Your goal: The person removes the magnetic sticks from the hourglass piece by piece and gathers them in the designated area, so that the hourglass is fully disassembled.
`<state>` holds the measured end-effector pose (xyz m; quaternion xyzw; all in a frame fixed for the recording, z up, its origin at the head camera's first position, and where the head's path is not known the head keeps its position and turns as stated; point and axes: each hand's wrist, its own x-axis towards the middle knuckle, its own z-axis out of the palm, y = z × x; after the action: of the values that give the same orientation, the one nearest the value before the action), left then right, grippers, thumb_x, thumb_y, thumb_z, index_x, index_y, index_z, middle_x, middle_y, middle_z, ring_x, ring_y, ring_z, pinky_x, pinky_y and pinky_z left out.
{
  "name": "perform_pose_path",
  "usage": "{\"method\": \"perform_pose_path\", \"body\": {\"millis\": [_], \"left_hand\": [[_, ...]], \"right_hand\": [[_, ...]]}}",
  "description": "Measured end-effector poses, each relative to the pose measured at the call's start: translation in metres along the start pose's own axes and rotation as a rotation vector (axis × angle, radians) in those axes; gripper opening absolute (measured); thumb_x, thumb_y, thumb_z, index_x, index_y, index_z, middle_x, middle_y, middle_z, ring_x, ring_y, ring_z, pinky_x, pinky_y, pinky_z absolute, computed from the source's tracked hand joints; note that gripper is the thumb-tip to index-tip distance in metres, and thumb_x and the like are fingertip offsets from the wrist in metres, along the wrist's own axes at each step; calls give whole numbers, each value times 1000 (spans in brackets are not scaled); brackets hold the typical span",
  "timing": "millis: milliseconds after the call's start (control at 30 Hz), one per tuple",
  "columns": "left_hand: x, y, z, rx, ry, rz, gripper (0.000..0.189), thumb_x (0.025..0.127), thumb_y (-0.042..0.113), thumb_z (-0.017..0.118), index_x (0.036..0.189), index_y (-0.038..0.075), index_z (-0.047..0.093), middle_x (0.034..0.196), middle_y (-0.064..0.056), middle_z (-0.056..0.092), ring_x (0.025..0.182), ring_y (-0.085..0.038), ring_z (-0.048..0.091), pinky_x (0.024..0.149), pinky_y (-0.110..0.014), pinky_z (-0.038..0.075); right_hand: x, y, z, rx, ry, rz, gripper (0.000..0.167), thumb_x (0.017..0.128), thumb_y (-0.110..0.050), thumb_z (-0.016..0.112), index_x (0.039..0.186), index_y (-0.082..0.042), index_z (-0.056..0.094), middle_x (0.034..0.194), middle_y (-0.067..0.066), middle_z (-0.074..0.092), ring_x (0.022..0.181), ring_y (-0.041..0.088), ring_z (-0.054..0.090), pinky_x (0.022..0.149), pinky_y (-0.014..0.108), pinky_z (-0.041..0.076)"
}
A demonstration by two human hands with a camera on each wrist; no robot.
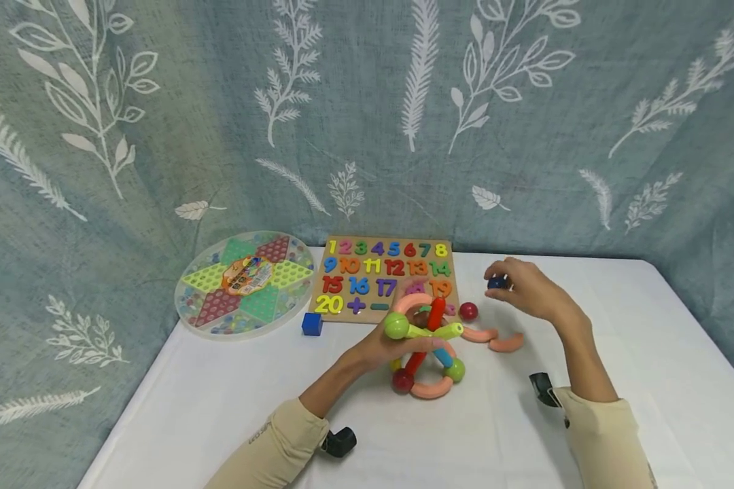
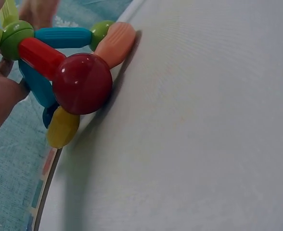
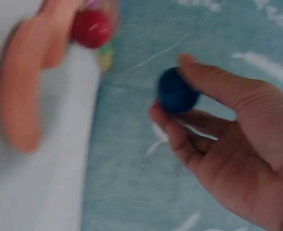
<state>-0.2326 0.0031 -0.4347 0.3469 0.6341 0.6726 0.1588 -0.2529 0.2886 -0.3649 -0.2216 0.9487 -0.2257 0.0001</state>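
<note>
My left hand (image 1: 379, 348) grips a toy construction of coloured rods and balls (image 1: 417, 363) around its upper part, over the white table. Red, blue, yellow-green and curved peach rods join at balls. A large red ball (image 2: 82, 83) and a yellow piece (image 2: 63, 127) show at its near side in the left wrist view. To the right and raised above the cloth, my right hand (image 1: 531, 288) pinches a dark blue ball (image 3: 176, 90) between thumb and fingertips. Below and left of that hand lie a loose red ball (image 1: 468, 311) and curved peach rods (image 1: 506, 342).
Behind the construction lies a wooden number puzzle board (image 1: 367, 318). A round Chinese checkers board (image 1: 245, 275) is at the back left, with a blue cube (image 1: 312, 324) beside it. A patterned curtain (image 1: 367, 122) hangs behind the white-covered table (image 1: 636, 326).
</note>
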Motion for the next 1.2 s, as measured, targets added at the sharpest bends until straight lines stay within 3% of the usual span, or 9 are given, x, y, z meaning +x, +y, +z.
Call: {"method": "perform_pose_path", "body": {"millis": [100,167,233,400,600,700,867,1033,1200], "left_hand": [[0,1,1,-7,-13,-8,64,95,14,75,146,6,37,164,-17,28,129,-21,60,112,-27,45],[1,3,2,-27,-40,-16,54,95,10,75,136,5,40,149,-25,47,123,-15,64,109,-25,48],[1,4,3,-52,-59,-21,44,94,4,73,122,3,40,149,-25,49,118,-10,66,105,-23,51],[0,6,5,-56,-68,-34,42,93,-4,72,103,-3,31,171,-7,21,112,-8,67,94,-20,54],[1,6,5,-104,-87,-49,57,95,-8,68,139,1,33,153,-31,50,125,-50,65,97,-23,57],[0,5,6,-152,-107,-49,53,95,-10,65,135,2,33,133,-44,59,119,-64,60,93,-25,59],[0,4,8,-173,-129,-67,47,96,-8,66,129,2,34,129,-47,60,122,-63,59,96,-28,60],[-1,5,4,-115,-153,-176,57,101,5,66,147,8,32,142,-34,60,132,-43,63,108,-29,54],[1,5,1,-54,-229,-176,63,105,11,61,161,10,33,150,-27,55,139,-34,59,117,-31,47]], "right_hand": [[2,17,8,-19,-131,-2,27,91,0,76,116,5,69,103,18,71,95,29,69,85,48,58],[4,24,14,-6,-203,8,29,90,0,77,118,3,69,106,18,72,99,30,69,88,49,58],[5,28,19,10,-253,16,31,90,0,76,120,2,68,109,19,73,102,31,69,91,51,58],[5,29,23,46,-317,43,35,91,-4,77,124,0,66,113,20,72,104,32,68,94,52,58],[1,23,15,44,-377,79,51,91,-11,79,137,0,59,126,25,67,118,40,64,101,58,54],[-3,20,8,47,-347,65,56,92,-13,79,141,0,55,131,26,63,123,44,60,103,60,52],[-8,0,-2,65,-162,-14,44,99,-12,71,139,0,58,132,23,65,122,42,63,101,59,54],[-1,-44,0,190,25,-191,31,104,-11,63,135,-6,64,133,11,70,120,29,68,100,51,57],[2,-84,14,181,27,-350,36,105,-13,63,141,-11,62,134,4,70,117,19,68,97,39,58]]}}
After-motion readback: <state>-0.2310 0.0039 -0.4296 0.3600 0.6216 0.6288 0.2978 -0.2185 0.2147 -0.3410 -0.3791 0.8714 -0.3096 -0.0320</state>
